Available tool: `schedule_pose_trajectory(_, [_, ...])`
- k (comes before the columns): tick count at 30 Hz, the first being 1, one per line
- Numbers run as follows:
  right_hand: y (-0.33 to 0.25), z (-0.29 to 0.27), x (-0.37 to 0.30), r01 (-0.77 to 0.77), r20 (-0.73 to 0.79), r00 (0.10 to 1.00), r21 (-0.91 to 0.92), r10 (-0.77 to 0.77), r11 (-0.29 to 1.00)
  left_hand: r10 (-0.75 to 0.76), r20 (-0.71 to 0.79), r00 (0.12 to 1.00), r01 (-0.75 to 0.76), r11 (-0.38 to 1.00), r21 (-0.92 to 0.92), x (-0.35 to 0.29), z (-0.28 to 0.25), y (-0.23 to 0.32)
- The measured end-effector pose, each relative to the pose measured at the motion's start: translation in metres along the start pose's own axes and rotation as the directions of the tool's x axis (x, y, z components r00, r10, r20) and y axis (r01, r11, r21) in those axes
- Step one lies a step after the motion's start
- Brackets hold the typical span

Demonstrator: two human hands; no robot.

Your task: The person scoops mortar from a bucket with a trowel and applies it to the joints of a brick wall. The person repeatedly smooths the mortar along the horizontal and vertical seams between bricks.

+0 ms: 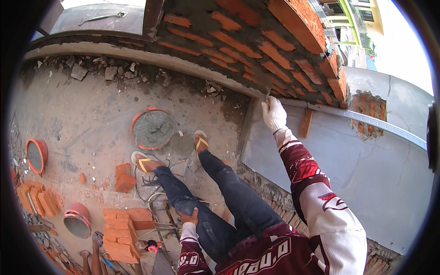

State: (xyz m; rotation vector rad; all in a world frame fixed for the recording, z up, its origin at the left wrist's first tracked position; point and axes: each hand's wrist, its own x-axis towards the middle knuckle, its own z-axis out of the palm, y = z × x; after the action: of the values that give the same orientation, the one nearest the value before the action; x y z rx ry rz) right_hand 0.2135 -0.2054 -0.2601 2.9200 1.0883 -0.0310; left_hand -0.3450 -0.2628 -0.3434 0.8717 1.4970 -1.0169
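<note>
My gloved right hand [274, 113] reaches out to the lower edge of the brick wall [238, 46], its fingers closed. It seems to grip a trowel [265, 87], whose grey blade blends into the wet mortar. Rows of orange brick show between smeared grey joints. My bare left hand [188, 216] lies on my left leg near the knee, holding nothing that I can see. On the ground ahead of my feet is a round orange-rimmed tub [147, 108] of grey mortar.
A long metal straightedge [385, 123] runs along the grey wall at right. Stacked bricks [120, 233], a reddish bucket [78, 221] and an orange bucket [45, 153] stand at left. Rubble [111, 73] lines the wall's foot. Another person's legs [95, 252] show at lower left.
</note>
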Motion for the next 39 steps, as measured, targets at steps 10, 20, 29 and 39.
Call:
schedule_pose_trajectory(10, [-0.158,0.094,-0.098,0.107,0.88,0.454,0.099,-0.137,0.989,-0.061,-0.011,0.998,0.061,0.996,0.065,-0.006,-0.004,-0.004])
schedule_pose_trajectory(20, [-0.242,0.109,-0.136,-0.09,0.684,0.653,0.496,-0.325,0.864,0.015,-0.197,0.98,0.012,0.991,0.134,-0.017,-0.031,0.016])
schedule_pose_trajectory(29, [-0.053,0.028,-0.185,-0.35,0.779,0.607,0.438,-0.155,0.828,0.416,-0.399,0.817,-0.301,0.898,0.32,-0.002,-0.069,0.011])
schedule_pose_trajectory(39, [0.183,-0.066,-0.181,-0.619,0.392,0.772,0.644,0.501,0.45,0.573,-0.282,0.769,-0.334,0.738,0.587,-0.113,-0.069,0.08])
